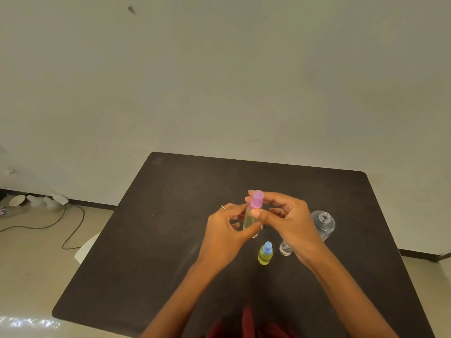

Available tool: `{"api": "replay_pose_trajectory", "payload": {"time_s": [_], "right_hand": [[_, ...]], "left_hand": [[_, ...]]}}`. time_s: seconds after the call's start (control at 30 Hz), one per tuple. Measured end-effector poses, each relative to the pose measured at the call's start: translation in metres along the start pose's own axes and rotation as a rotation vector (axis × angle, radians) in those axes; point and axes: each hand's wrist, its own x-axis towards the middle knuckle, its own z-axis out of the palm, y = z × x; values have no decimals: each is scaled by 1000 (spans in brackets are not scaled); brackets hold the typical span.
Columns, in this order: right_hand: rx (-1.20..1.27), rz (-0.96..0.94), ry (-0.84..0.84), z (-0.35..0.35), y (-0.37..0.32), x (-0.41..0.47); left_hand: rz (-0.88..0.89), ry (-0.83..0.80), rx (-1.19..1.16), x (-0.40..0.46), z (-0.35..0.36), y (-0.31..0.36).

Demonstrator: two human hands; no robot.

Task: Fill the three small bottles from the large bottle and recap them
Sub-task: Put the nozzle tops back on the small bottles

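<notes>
Fingers (253,212) of right hand (290,223) pinched round pink cap (256,198) atop small bottle (249,219); left hand (225,230) curled round that bottle's body, held upright above dark counter (170,228). Bottle's base hidden behind left thumb; pale yellowish fill, level hard to judge. On counter nearby: yellow bottle (265,256) with blue cap (268,247), standing; clear small bottle (285,248), top hidden by right hand; large bottle (323,224), uncapped, partly behind right wrist, contents unclear. Ring (222,207) on left hand.
</notes>
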Motion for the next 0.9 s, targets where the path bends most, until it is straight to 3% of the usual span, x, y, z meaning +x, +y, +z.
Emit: {"api": "replay_pose_trajectory", "payload": {"time_s": [0.33, 0.6, 0.9], "right_hand": [[-58, -4, 303, 20, 11, -2], [-229, 74, 65, 12, 27, -5], [-153, 181, 159, -23, 43, -18]], "left_hand": [[-5, 53, 75, -2, 6, -15], [-86, -97, 56, 3, 7, -52], [-396, -36, -22, 8, 24, -125]]}}
